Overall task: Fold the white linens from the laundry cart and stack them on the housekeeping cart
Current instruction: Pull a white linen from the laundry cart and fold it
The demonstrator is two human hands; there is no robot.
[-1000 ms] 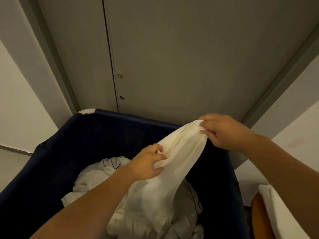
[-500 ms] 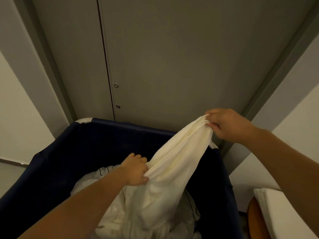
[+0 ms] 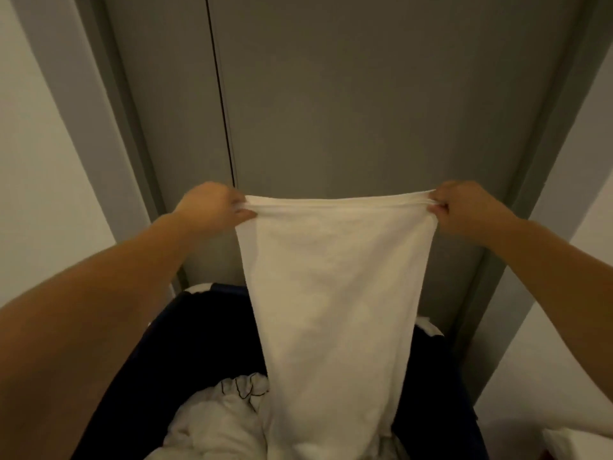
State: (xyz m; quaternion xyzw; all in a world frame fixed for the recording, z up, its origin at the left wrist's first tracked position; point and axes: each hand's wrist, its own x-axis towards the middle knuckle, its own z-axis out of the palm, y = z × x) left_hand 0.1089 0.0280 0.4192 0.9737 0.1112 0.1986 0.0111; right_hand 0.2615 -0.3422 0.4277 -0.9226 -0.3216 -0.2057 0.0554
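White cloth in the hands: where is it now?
The white cloth hangs at the centre of the head view, its top edge stretched between the left hand and right hand before the grey door, its lower end inside the dark blue cart.

My left forearm (image 3: 99,310) and right forearm (image 3: 547,260) are bare (as far back as I can see them), broad and smooth, and my left hand (image 3: 212,207) and right hand (image 3: 464,210) are bare as well.

The linen (image 3: 331,310) and laundry cart (image 3: 199,333) run off the bottom edge.
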